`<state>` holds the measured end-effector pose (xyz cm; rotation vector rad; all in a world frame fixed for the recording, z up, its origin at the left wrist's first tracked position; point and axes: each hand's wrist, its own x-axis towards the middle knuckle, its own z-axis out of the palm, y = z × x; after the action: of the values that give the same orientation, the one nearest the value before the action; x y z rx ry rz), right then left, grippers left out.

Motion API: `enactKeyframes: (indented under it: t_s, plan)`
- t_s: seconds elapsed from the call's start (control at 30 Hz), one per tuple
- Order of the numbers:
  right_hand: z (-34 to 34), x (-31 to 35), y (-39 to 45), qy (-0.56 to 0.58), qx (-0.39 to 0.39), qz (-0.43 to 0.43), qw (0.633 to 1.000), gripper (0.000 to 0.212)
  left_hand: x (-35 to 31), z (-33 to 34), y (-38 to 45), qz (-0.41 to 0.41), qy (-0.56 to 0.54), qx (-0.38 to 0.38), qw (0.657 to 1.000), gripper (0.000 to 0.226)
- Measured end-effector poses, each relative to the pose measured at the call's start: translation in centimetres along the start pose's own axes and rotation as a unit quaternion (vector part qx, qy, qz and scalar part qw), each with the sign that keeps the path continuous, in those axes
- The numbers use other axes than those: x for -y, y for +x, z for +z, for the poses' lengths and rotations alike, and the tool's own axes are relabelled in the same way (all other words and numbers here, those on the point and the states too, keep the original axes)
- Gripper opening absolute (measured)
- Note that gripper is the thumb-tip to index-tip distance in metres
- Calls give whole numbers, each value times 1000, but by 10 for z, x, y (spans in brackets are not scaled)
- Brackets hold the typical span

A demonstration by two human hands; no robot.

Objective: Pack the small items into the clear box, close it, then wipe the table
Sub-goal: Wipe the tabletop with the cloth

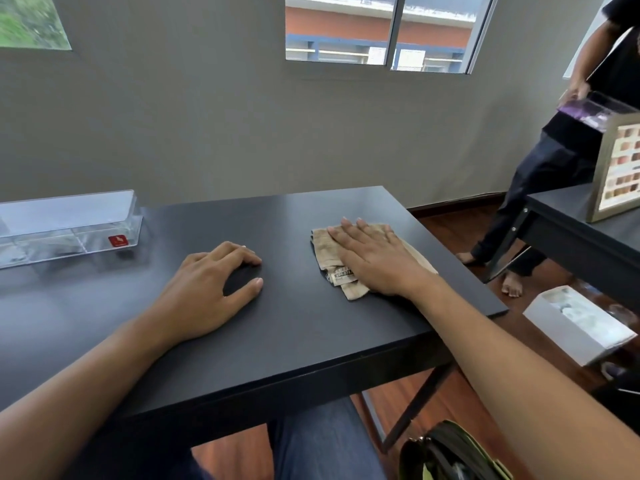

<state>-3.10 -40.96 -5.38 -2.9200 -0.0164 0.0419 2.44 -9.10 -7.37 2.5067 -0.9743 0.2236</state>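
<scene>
Dark and glossy, the tabletop (294, 323) carries a clear box (69, 230) at its far left, seemingly closed, contents hard to read. Right hand (377, 261) presses flat, fingers spread, on a folded beige cloth (329, 258) near the right edge; left hand (214, 289) rests loosely curled, holding nothing. Wiping outward could push the cloth off that edge; a long leftward sweep could nudge the box.

Both forearms bare to the elbow, no sleeves, watch or rings visible on the left hand (207, 289) or right hand (374, 258); dark blue jeans (322, 441) worn below.
</scene>
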Motion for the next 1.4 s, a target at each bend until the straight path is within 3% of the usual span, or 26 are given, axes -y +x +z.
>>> enactKeyframes:
  t_s: [0.27, 0.47, 1.17, 1.3, 1.4]
  plan:
    - [2, -11, -45, -9, 4, -38, 999, 57, -1, -1, -1, 1, 10, 7, 1000, 46]
    - [-3, -30, -56, -12, 1, -12, 1000, 69, 1, -2, -4, 6, 10, 8, 1000, 51]
    - [-9, -16, -53, 15, 19, 20, 1000, 80, 0, -11, -12, -16, -21, 20, 999, 53]
    - [-13, 1, -42, 62, -14, 65, 996, 55, 2, -16, -17, -28, -25, 14, 999, 49]
    - [-11, 25, -26, 42, -45, 63, 996, 54, 10, -19, -21, -39, -33, 9, 999, 50]
